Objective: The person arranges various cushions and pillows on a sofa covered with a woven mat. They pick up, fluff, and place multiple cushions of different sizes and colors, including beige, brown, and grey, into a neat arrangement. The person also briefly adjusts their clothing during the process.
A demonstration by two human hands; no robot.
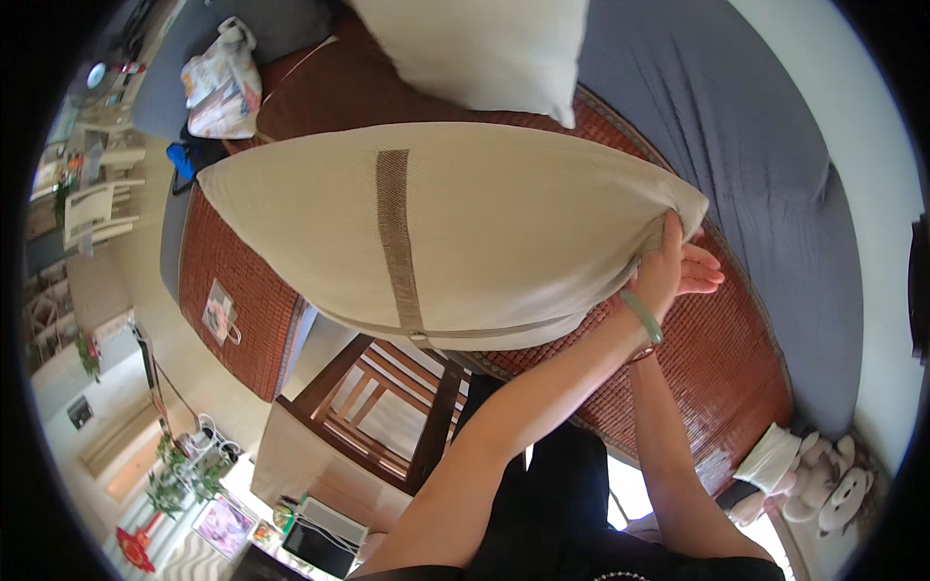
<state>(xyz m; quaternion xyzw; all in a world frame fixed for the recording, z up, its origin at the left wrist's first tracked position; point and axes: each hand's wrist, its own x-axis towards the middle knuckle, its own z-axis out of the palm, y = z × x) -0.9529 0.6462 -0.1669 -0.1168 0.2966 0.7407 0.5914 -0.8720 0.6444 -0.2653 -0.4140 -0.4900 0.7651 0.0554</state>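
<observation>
A large beige cushion (504, 228) with a brown woven stripe stands on its edge in front of me, its pointed right corner creased. My left hand (659, 269), with a pale green bangle at the wrist, is closed on the cushion near that corner. Crossing behind the left wrist, my right forearm leads to my right hand (699, 269), largely hidden by the left one. Its visible fingers are stretched out beside the cushion's corner, and its palm is hidden.
The cushion is over a sofa with a reddish-brown woven mat (717, 358). A cream pillow (484, 53), a brown cushion (339, 92) and a printed bag (223, 82) lie behind. Below are a wooden slatted frame (378, 397) and, at right, plush toys (823, 479).
</observation>
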